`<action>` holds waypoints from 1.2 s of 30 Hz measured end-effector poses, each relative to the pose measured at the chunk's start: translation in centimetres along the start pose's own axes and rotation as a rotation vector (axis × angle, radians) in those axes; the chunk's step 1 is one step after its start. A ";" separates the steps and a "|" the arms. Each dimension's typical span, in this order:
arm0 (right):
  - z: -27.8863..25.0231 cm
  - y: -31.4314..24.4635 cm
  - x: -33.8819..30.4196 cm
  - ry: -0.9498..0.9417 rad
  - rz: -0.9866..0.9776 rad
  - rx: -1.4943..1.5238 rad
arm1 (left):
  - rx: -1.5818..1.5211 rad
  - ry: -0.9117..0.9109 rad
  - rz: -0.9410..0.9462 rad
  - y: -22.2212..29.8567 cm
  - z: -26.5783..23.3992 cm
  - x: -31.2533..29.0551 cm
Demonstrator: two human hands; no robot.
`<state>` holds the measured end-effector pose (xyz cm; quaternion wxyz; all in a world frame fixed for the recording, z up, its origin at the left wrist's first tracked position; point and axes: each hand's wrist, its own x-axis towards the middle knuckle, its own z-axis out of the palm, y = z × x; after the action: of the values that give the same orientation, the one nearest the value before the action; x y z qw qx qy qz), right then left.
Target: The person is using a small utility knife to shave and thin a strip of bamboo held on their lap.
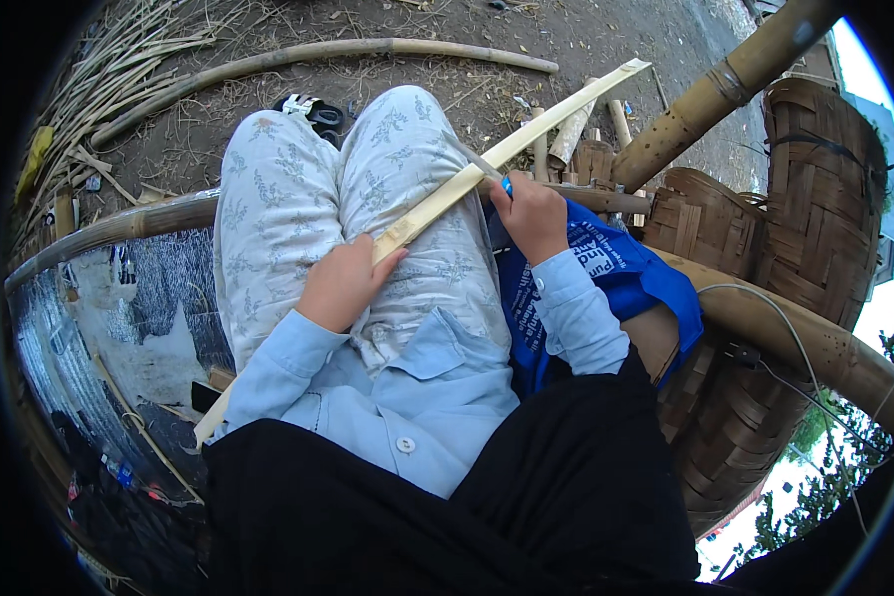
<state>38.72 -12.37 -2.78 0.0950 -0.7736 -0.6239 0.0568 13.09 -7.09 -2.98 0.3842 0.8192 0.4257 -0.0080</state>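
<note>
A long pale bamboo strip [433, 207] runs slantwise across my lap, from beside my left hip up past my right knee. My left hand [344, 282] is closed around it over my thighs, with the thumb along its upper face. On the right side, my right hand [534, 221] grips a knife [480, 161], with a bit of blue showing at the fist. The thin grey blade crosses the strip beside my right knee. Most of the handle is hidden in my fingers.
Woven bamboo baskets [815, 189] and a thick bamboo pole [720, 94] stand at the right. A blue printed bag [591, 268] lies by my right forearm. Thin bamboo strips [109, 74] are heaped at the far left, near a curved pole [368, 48]. A silvery sheet [60, 328] covers the left seat.
</note>
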 end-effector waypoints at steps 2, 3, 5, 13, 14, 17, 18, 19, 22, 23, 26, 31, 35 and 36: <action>0.5 0.1 0.1 0.045 0.000 -0.013 | -0.069 0.020 0.018 0.0 -0.1 0.1; 0.8 0.2 0.0 0.072 -0.031 -0.021 | -0.069 0.023 0.020 0.0 -0.1 0.1; 1.2 0.8 0.1 0.103 -0.065 -0.032 | -0.039 0.011 -0.012 0.1 0.0 0.1; 1.6 1.5 0.4 0.157 -0.076 -0.055 | -0.036 0.043 0.020 0.0 0.3 0.0; 1.6 1.6 0.4 0.163 -0.077 -0.060 | -0.025 0.030 0.009 0.1 0.3 0.0; 1.3 0.4 -0.1 0.136 -0.010 -0.042 | -0.063 0.029 0.015 -0.2 0.3 0.1; 1.1 0.0 -0.4 0.121 0.039 0.006 | -0.062 0.037 0.014 -0.3 0.2 0.1; 1.1 -0.4 -0.9 0.101 0.087 0.056 | -0.072 0.023 0.012 -0.3 0.1 -0.1; 1.2 -2.0 -2.7 0.041 -0.039 0.058 | -0.092 0.005 0.011 -0.4 0.0 -0.1; 1.0 -1.8 -2.4 0.054 -0.062 0.052 | -0.100 0.004 0.015 -0.4 0.0 -0.1; 0.1 1.0 -1.0 0.132 0.011 -0.027 | -0.077 -0.003 0.008 -0.2 -0.2 0.0; 0.3 -2.5 -1.9 0.054 -0.005 0.024 | -0.091 -0.013 -0.016 -0.5 -0.1 -0.1; -0.8 3.2 -0.5 0.101 0.309 -0.084 | -0.109 -0.014 0.010 -0.4 -0.1 -0.2; -0.9 2.9 -0.6 0.099 0.314 -0.083 | -0.108 -0.019 0.011 -0.4 -0.1 -0.1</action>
<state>41.57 -13.58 -2.58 0.0836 -0.8666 -0.4918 0.0068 12.73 -6.91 -3.11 0.4318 0.7996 0.4173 0.0092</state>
